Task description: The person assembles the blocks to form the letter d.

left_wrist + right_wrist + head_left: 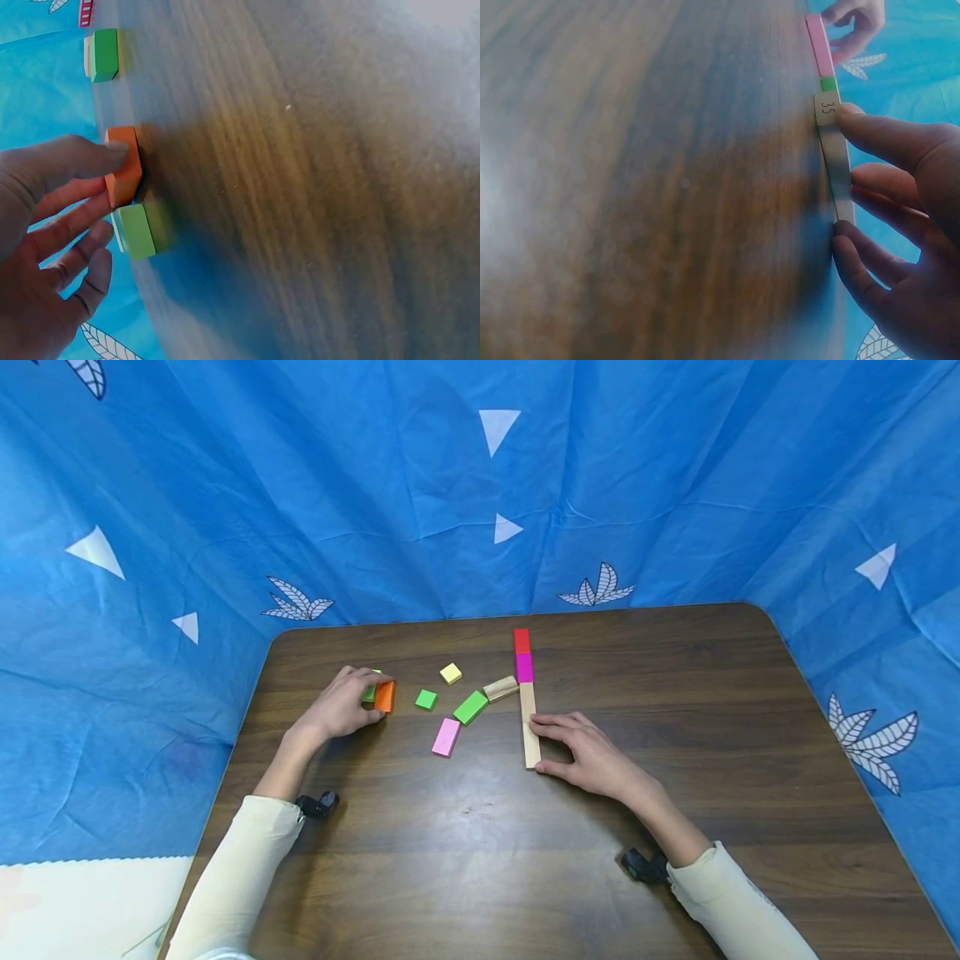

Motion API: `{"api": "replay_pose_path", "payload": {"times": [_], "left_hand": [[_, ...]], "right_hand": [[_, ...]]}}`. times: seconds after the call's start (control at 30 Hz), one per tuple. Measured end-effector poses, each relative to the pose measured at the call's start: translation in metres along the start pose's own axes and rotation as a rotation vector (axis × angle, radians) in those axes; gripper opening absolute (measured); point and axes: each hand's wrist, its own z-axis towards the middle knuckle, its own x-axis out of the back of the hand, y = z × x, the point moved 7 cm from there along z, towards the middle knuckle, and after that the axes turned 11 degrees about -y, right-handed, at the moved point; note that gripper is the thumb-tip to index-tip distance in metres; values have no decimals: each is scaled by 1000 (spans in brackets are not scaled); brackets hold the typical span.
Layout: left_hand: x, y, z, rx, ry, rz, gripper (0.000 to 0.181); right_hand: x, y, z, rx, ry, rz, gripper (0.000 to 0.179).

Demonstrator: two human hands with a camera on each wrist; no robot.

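Observation:
On the left side, my left hand (345,702) pinches an orange block (385,697) by its ends, thumb at the near end. A green block (136,231) lies against the orange one, partly hidden by the fingers in the head view. My right hand (588,752) touches the right side of a plain wooden block (531,747), thumb by its near end and fingers spread along it. That block ends a straight row with another wooden block (527,700), a magenta block (524,667) and a red block (522,641).
Left of the row, a loose wooden block (501,688) lies aslant by a green block (470,707) and a pink block (446,737). A small green block (426,699) and a yellow block (451,673) lie apart. Blue cloth (450,485) hangs round the brown table (480,868).

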Motion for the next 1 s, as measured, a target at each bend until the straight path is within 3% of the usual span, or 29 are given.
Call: {"api": "replay_pose_path", "payload": {"times": [0.37,1.0], "left_hand": [[-9,6,-7,-15,42,-23,64],[-30,41,-36,-47,62,-39,65]], "right_hand": [[0,-1,0,-1,0,-2,68],[0,-1,0,4,1,3,68]]}}
